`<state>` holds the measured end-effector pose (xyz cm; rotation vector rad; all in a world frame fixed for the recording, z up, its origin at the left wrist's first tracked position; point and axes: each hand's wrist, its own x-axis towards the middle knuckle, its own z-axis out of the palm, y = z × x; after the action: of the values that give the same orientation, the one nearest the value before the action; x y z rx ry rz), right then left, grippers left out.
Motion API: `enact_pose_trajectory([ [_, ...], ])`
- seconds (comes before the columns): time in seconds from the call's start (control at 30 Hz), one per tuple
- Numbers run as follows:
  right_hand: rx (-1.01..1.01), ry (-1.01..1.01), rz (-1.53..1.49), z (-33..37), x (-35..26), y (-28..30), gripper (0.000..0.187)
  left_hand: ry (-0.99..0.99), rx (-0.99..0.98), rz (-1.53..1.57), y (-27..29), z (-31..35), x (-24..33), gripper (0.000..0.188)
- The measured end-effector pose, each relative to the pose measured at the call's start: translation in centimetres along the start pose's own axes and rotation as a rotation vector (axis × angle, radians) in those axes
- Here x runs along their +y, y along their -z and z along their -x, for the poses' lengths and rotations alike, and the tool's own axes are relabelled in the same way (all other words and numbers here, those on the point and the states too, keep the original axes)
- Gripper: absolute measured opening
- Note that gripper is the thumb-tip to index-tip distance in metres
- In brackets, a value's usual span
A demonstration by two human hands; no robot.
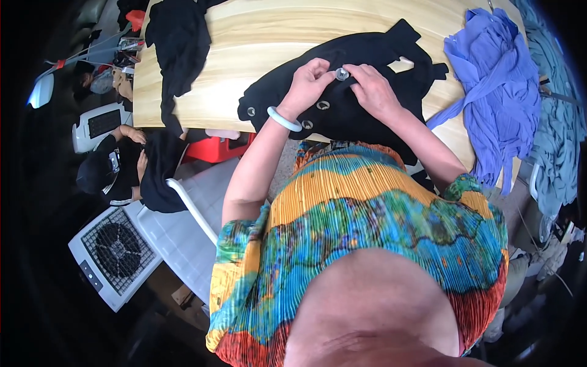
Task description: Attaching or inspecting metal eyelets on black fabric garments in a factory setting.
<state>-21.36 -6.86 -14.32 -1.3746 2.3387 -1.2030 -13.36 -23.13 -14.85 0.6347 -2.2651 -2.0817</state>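
Note:
A black knit garment (382, 52) lies spread on the wooden table in front of me, part of it hanging over the near edge. A large round grey button (342, 74) sits on it between my hands. My left hand (309, 85), with a pale bangle (284, 119) on the wrist, has curled fingers and its thumb tip at the button's left side. From the other side my right hand (373, 90) bends its fingers onto the cloth, fingertips at the button's right edge. More large buttons, including one button (323, 105) just below, show along the garment.
Another black garment (177, 49) lies at the table's (257, 24) left. Purple clothes (498, 92) are heaped at the right, beside grey-green cloth (550, 122). At the left, a seated person (125, 165) handles black cloth near a red stool (214, 148) and a fan unit (116, 244).

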Motion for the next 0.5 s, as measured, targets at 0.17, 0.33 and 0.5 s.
enact_pose_trajectory([
  [0.17,0.004,0.045,0.071,0.3,0.2,0.3,0.032,-0.122,-0.064,-0.278,-0.9,1.3,0.8,0.053],
  [0.33,0.000,0.117,0.131,-0.2,0.1,0.2,0.024,-0.458,0.105,-0.684,-2.2,1.8,1.4,0.035],
  [0.5,-0.104,0.151,0.245,-0.6,-0.5,-0.1,0.023,-0.335,0.154,-0.802,-2.7,1.9,0.6,0.013],
])
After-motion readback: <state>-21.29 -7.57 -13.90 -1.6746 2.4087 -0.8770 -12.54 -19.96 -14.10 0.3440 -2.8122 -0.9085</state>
